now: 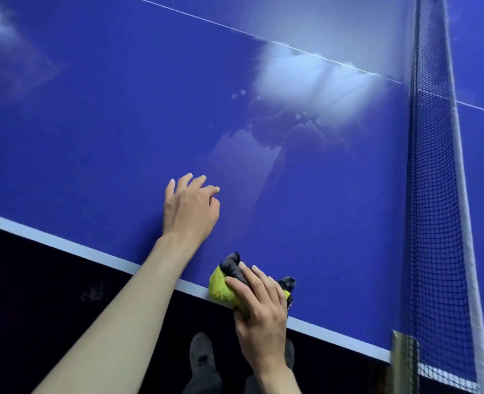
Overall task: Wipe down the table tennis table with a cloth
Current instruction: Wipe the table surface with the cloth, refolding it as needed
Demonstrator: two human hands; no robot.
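Pressing a bunched cloth [223,285] against the near edge of the table [93,137], the right hand [260,311] has its fingers [249,277] curled over the top of the wad; the cloth shows a yellow-green face and a dark grey one, and part of it hangs just past the white border line [64,243]. Holding it balled up like this probably gives a firm pad for scrubbing the edge strip. Left hand [191,207] lies flat on the blue surface further in, fingers spread and relaxed, holding nothing; it looks like a brace for leaning over the table. Beyond the left hand a damp smear with scattered droplets [263,137] spreads toward the white centre line [235,28], so that patch seems wetted but not wiped dry. Glare from overhead light washes out the surface near the centre line and at the far left. The net [431,194] runs along the right, its clamp post [404,362] at the table's edge. Below the edge the floor is dark; a dark shoe [202,354] and trouser legs show there. Room beyond is out of view.
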